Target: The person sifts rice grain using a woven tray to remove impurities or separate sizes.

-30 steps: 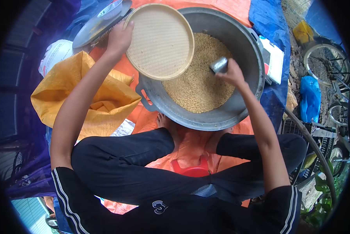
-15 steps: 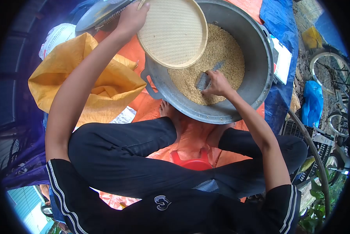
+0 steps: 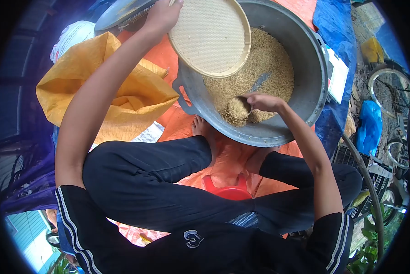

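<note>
While the left hand [image 3: 161, 16] grips the woven tray [image 3: 210, 36] tilted over the metal basin [image 3: 312, 91], the right hand [image 3: 264, 101] clasps a grain-filled cup [image 3: 238, 108] inside it; a yellow sack [image 3: 109, 91] lies left of the basin, a red stool [image 3: 228, 189] below it

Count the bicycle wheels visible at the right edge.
2. One bicycle wheel stands at upper right beside the blue tarp; a second wheel sits lower, partly cut by the frame's dark edge. Others may be hidden.
</note>
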A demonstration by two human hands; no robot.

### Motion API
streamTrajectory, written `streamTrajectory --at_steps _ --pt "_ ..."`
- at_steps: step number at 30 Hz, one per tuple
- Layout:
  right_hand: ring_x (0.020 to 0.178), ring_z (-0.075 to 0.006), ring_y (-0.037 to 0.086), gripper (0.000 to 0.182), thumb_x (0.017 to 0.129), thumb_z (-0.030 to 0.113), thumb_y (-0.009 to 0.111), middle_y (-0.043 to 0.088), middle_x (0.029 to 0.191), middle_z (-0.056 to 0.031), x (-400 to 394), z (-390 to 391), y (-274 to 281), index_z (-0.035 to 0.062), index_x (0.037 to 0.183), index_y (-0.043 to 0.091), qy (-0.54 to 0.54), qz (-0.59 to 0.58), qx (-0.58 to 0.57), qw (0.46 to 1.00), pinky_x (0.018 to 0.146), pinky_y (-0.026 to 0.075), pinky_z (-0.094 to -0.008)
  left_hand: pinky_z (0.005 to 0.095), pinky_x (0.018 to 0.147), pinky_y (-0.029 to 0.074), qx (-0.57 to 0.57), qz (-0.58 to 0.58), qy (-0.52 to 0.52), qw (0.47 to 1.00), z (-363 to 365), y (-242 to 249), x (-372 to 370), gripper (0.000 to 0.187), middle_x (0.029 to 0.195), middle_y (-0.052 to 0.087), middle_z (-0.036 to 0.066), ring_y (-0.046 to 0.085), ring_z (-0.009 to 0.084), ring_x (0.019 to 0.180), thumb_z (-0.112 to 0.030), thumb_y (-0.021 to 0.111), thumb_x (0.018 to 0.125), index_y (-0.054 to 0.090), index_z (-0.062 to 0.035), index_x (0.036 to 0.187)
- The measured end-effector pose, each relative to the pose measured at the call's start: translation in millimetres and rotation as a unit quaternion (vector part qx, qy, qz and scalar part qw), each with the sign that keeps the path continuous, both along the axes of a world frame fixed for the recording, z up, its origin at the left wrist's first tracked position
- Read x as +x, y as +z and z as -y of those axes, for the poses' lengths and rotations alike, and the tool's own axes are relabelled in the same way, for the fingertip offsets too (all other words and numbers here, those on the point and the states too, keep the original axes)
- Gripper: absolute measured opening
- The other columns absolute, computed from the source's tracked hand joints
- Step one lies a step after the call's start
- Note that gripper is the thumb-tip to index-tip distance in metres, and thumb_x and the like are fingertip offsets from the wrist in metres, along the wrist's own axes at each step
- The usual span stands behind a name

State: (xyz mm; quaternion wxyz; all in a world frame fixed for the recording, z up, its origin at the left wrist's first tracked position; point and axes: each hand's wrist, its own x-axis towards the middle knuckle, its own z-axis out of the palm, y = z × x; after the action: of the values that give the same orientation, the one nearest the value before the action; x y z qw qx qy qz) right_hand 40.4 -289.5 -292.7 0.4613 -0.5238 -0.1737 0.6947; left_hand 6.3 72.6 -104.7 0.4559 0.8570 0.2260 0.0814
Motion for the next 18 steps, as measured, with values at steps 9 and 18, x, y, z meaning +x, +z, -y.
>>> streamTrajectory --at_steps 9,18 --pt "0.111 -0.0273 0.051 0.075 0.076 0.044 0.06 0.053 0.124 -0.0176 43.0 -9.1 15.1 -0.0014 0.133 0.045 -0.089 0.22 0.001 0.971 0.096 0.04 -0.0416 0.0303 0.08 0.046 0.007 -0.006 0.003 1.0 -2.6 -6.8 8.4 0.038 0.096 0.065 0.008 0.06 0.0136 0.086 -0.03 0.046 0.098 0.058 0.0023 0.114" --pt "0.105 -0.0343 0.056 0.077 0.06 0.035 0.075 0.06 0.112 -0.021 100.1 -13.6 10.8 -0.0053 0.121 0.051 -0.214 0.744 -0.15 0.614 0.092 0.045 -0.0428 0.0299 0.08 0.046 0.016 -0.008 0.017 1.0 -6.1 -5.5 7.2 0.038 0.097 0.065 0.008 0.06 0.0136 0.086 -0.03 0.047 0.098 0.059 0.0023 0.113"
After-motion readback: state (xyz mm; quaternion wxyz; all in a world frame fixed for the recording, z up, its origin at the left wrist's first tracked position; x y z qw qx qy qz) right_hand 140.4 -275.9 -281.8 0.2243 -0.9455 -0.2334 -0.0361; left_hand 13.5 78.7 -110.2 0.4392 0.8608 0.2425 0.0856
